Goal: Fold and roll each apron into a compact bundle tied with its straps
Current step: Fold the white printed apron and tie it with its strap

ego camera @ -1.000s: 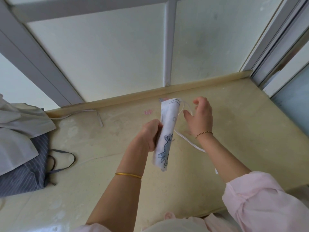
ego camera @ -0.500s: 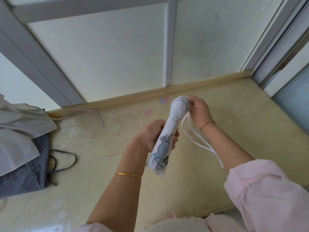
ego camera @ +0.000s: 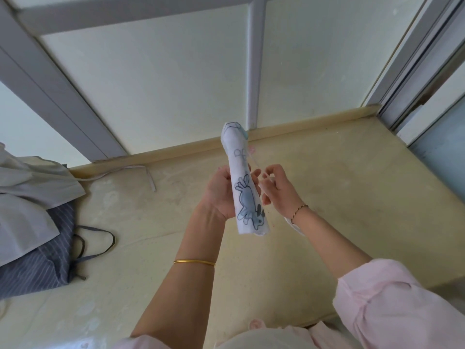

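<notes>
Above the middle of the pale yellow table [ego camera: 352,197], a white apron [ego camera: 247,187] rolled into a tight, smooth tube is held clear of the surface. It tilts with its far end up toward the window frame [ego camera: 254,59]. A blue-grey cartoon animal with dark outlines is printed along the near half of the roll. The left hand [ego camera: 221,195] is wrapped round the middle of the tube, fingers curled behind it. Just right of the roll, the right hand [ego camera: 279,190] pinches a thin white strap [ego camera: 267,175] between thumb and forefinger, and the strap runs up to the roll's far part. A plain gold bangle [ego camera: 193,262] circles the left wrist, a fine chain bracelet [ego camera: 299,210] the right, and a soft pink sleeve [ego camera: 392,306] is pushed up the right forearm.

At the left edge of the table lies a rumpled cream cloth [ego camera: 30,192] on top of a dark blue pinstriped apron [ego camera: 37,263], whose dark ties [ego camera: 110,241] loop out on the surface.
</notes>
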{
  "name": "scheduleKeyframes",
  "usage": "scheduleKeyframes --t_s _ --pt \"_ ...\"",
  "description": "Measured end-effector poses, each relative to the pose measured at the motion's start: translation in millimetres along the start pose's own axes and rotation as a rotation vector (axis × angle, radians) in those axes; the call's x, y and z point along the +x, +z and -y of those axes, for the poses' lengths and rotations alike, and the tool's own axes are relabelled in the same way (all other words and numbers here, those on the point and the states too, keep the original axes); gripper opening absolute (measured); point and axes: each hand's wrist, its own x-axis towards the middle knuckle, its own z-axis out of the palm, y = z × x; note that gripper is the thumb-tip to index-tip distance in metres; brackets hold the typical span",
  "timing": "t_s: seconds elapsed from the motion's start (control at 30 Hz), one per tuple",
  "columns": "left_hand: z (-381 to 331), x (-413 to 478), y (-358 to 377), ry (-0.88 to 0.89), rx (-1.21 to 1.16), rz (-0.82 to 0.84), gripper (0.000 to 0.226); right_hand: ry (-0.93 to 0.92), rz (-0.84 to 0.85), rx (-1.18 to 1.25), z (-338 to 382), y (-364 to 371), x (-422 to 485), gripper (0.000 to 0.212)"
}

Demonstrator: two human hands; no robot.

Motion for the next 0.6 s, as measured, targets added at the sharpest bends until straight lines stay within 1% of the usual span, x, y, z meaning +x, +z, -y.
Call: scheduleKeyframes --t_s 0.03,0.13,0.2,0.27,0.3,0.33,0.37,0.4,0.43,0.47,0.5,0.57,0.6 --pt "1.2 -0.3 0.3 0.02 0.004 -0.029 0.022 -0.014 0.015 -0.023 -0.4 0.3 -0.4 0.008" --pt "4.6 -1.2 1.6 0.078 -0.068 0.006 0.021 -0.022 0.055 -0.093 7.1 0.2 -5.4 0.027" --pt "5.2 -2.2 4.2 0.073 -0.063 0.041 0.021 0.011 0.096 -0.095 10.5 0.9 -8.1 0.032" --pt "6.4 -1.8 7.6 0.053 -0.042 0.009 0.026 0.065 0.185 -0.125 10.3 2.4 -8.5 0.028" --pt "6.8 -1.6 8.8 0.041 -0.043 -0.004 0.025 0.099 0.218 -0.114 9.8 3.2 -8.2 0.031" --pt "7.6 -2.9 11.7 0.035 -0.037 -0.017 0.021 0.117 0.224 -0.081 8.7 3.5 -8.9 0.039" --pt "7.7 -4.2 13.3 0.04 -0.021 -0.041 0.017 0.123 0.208 -0.018 7.6 3.4 -9.4 0.047" --pt "7.7 -3.6 11.4 0.052 -0.012 -0.073 0.019 0.131 0.159 0.047 6.7 2.2 -9.9 0.043" --pt "7.3 -1.8 7.1 0.064 -0.006 -0.111 0.026 0.154 0.103 0.147 5.1 0.0 -9.8 0.026" --pt "7.0 -0.4 2.6 0.081 0.006 -0.146 0.03 0.174 0.034 0.233 2.6 -3.2 -8.4 0.019" --pt "6.8 1.3 -1.8 0.11 0.024 -0.187 0.03 0.178 -0.05 0.258 1.8 -7.4 -6.7 0.023" --pt "8.6 4.3 -9.0 0.182 0.063 -0.261 0.027 0.127 -0.186 0.161 7.0 -14.3 -4.6 0.028" --pt "10.0 6.2 -11.6 0.212 0.095 -0.314 0.027 0.085 -0.22 0.087 13.5 -16.8 -3.4 0.029"
